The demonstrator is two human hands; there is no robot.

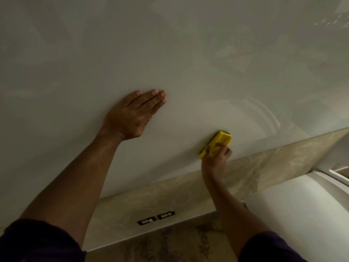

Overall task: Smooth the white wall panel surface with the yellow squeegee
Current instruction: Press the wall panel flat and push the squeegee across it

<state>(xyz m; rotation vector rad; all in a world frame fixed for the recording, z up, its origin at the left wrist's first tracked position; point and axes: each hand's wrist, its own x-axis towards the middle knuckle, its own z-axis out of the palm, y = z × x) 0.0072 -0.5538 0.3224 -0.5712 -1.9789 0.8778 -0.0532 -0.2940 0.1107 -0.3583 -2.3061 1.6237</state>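
Smoothing is already underway, I'd say, since the tool is pressed to the surface and not just hovering near it. Taking the yellow squeegee (216, 144) as the landmark: it sits flat on the white wall panel (170, 44), tilted diagonally, just above the panel's lower edge where the beige marbled strip (264, 167) begins. The right hand (217, 157) comes at it from below, fingers curled over its lower half and clamped on it, so only the upper end shows clearly.

Up and to the left of the squeegee, well apart from it, the left hand (134, 116) lies open and flat on the panel, fingers together, gripping nothing. My guess is it's bracing the sheet or the person's weight.

Faint curved streaks (264, 112) show on the panel up and to the right of the squeegee, possibly stroke marks or reflections, hard to tell.

Next move, as I read it: a firm, even stroke that runs the squeegee's edge across the panel, pressure steady. Most of the panel lies above the squeegee, so I'd expect the strokes to head that way.

Below the squeegee, two dark outlets (156, 218) sit in the strip.
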